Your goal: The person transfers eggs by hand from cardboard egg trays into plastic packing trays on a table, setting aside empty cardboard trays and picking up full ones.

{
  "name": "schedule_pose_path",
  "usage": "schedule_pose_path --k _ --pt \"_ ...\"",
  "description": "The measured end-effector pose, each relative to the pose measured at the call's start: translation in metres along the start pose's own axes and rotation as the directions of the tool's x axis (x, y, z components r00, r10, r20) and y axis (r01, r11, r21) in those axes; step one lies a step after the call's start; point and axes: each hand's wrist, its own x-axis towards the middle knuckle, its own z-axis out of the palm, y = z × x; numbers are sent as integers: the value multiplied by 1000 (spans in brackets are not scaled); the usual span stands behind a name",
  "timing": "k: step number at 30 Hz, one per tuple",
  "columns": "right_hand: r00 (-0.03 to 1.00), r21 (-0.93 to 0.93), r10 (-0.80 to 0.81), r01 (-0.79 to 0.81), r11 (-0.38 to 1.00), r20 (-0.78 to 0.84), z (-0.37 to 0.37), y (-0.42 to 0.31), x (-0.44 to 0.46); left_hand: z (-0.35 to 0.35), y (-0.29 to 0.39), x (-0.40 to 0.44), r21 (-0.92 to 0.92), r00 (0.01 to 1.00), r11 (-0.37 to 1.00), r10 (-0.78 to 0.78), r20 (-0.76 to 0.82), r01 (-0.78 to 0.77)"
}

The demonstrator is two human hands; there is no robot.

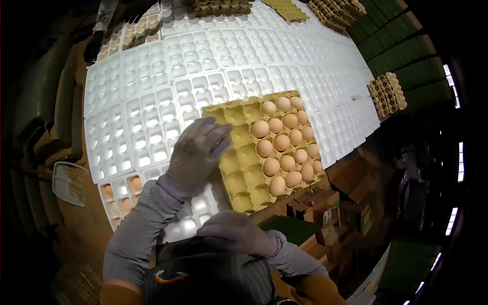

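My left hand, in a pale glove, is over the left side of a yellow egg tray. Its fingers are curled, and whatever they may hold is hidden. Brown eggs fill the right part of that tray, while its left columns of cups are bare. Low in front of my apron, my right hand is gloved too and blurred. It is near the edge of a white plastic egg tray, its fingertips hard to make out.
White plastic egg trays cover the table in rows. Some eggs sit in one at the lower left. Stacked egg trays stand at the far side, another loaded stack at the right. A gloved arm shows at top left; cardboard boxes lie below right.
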Motion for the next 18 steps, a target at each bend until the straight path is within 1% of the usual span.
schedule_pose_path --k 1,2,4,6,8,9,10,11,12,13,14,15,16,17,18 --pt "998 -70 8 -12 997 -56 -32 4 -6 30 7 19 77 998 995 60 16 -61" --pt "994 -135 10 -25 991 -111 -65 11 -10 49 17 37 155 995 984 73 69 -83" --pt "988 -233 -33 -4 972 -154 -139 35 -12 78 27 57 221 980 974 10 198 -54" --pt "989 -424 -64 0 906 -137 -206 62 1 87 34 62 278 974 960 -33 225 -32" --pt "983 -602 -174 106 792 -55 -244 80 35 81 43 62 327 963 945 -74 258 -14" --pt "982 -610 -187 135 781 -22 -253 99 51 69 50 62 72 955 978 -207 213 196" --pt "979 -620 -202 165 767 11 -257 120 65 61 56 62 -194 920 906 -340 193 376" --pt "978 -607 -210 175 775 13 -256 141 78 60 60 57 -555 846 660 -504 172 506" --pt "978 -621 -172 209 755 119 -251 162 90 57 65 57 -764 745 390 -644 172 513" --pt "966 -633 -127 244 735 225 -250 169 99 53 62 56 -849 700 179 -661 271 497" --pt "958 -592 -108 250 766 264 -255 171 103 49 59 54 -889 660 -46 -652 373 456" --pt "971 -543 -47 171 822 235 -259 169 103 45 67 60 -739 562 60 -690 455 671" --pt "978 -493 17 90 865 208 -266 165 103 55 66 61 -559 609 320 -644 463 764" --pt "978 -217 171 -141 966 123 -274 158 102 60 77 62 -232 724 695 -590 357 681" --pt "953 190 281 -299 935 115 -288 156 101 63 91 63 168 828 882 -472 302 441"
